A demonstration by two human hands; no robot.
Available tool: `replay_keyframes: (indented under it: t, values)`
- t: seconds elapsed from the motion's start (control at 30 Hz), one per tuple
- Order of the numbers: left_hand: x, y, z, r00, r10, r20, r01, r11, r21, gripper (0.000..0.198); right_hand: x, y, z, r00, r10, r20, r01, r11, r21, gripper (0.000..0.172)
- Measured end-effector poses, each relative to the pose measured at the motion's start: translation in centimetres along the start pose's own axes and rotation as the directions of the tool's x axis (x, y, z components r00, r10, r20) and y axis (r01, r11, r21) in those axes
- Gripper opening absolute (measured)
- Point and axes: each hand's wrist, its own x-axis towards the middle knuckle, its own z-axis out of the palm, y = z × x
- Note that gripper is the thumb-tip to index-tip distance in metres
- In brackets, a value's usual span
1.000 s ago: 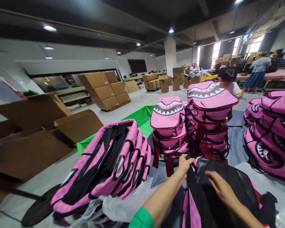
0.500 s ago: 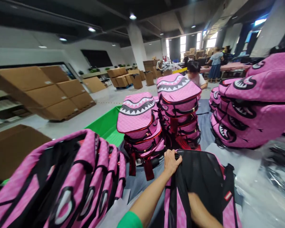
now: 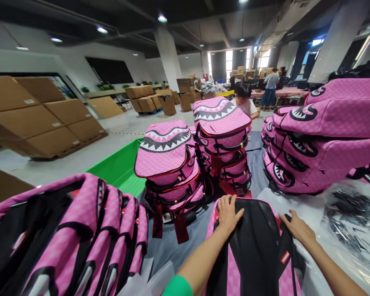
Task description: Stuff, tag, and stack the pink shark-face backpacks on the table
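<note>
Backpack [image 3: 253, 250], pink checker with a black back panel, is laid flat at bottom centre, panel up, on a whitish plastic sheet [image 3: 296, 201], directly in front of the wearer. Its top edge is covered by the left hand [image 3: 230, 213], with the fingers [image 3: 226, 203] slightly spread and pressed flat on the pink-and-black edge; no pinch is seen. Its right side is reached by the right hand [image 3: 296, 228], with the fingers [image 3: 292, 222] spread and resting at the edge near the black shoulder strap [image 3: 288, 250]; the thumb looks to be laid on the pack, and no grip can be made out. A small red tag [image 3: 285, 257] is sewn on that strap side. Open-palm pressure at both edges is judged the right hold here: the load is spread, and sliding on the slick sheet should be limited. Hands should be kept level, with the pack squared to the rows. Clear bag [image 3: 351, 218] with dark contents is lying just right of the right hand, so that wrist should be kept off it. Shark-mouth packs are stacked ahead [image 3: 222, 139] and to the right [image 3: 320, 135], and more are leaning in a row at left [image 3: 64, 230]. Seated co-worker [image 3: 243, 102] is beyond the stacks.
</note>
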Motion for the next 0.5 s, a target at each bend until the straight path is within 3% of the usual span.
replay_keyframes:
  t: [0.1,0.17,0.23,0.3,0.37,0.4,0.43,0.47,0.5]
  values:
    - [0.1,3.3,0.5,0.97,0.215,0.113,-0.203,0.973,-0.107,0.036,1.3,-1.3,-0.4,0.997,-0.071,-0.012,0.071,0.997,0.039,0.037]
    - [0.3,5.7,1.5,0.931,0.32,0.175,-0.289,0.94,-0.179,0.037,-0.3,-1.5,-0.7,0.991,-0.128,-0.051,0.131,0.989,0.067,0.038]
    - [0.8,7.9,2.6,0.869,0.449,0.207,-0.397,0.883,-0.249,0.055,-3.2,-1.1,-0.7,0.975,-0.199,-0.1,0.211,0.969,0.127,0.044]
    - [1.4,9.5,3.5,0.742,0.63,0.23,-0.561,0.771,-0.301,0.064,-6.4,-0.5,-0.4,0.951,-0.268,-0.156,0.298,0.928,0.223,0.046]
    - [1.9,10.5,4.0,0.553,0.788,0.271,-0.727,0.615,-0.306,0.044,-9.1,0.0,0.1,0.936,-0.277,-0.217,0.336,0.888,0.315,0.045]
    - [2.1,10.7,4.0,0.481,0.829,0.285,-0.788,0.551,-0.275,0.027,-10.0,0.2,0.2,0.937,-0.259,-0.237,0.329,0.88,0.342,0.045]
    - [2.2,10.8,3.9,0.436,0.853,0.286,-0.836,0.502,-0.221,0.013,-10.7,0.4,0.2,0.94,-0.234,-0.247,0.313,0.879,0.361,0.046]
    - [2.3,10.8,3.6,0.423,0.866,0.268,-0.869,0.471,-0.15,0.007,-11.0,0.6,0.1,0.945,-0.205,-0.254,0.291,0.881,0.372,0.047]
    - [2.2,10.8,3.3,0.434,0.87,0.232,-0.885,0.46,-0.068,0.014,-11.2,0.8,-0.1,0.951,-0.186,-0.248,0.272,0.883,0.381,0.048]
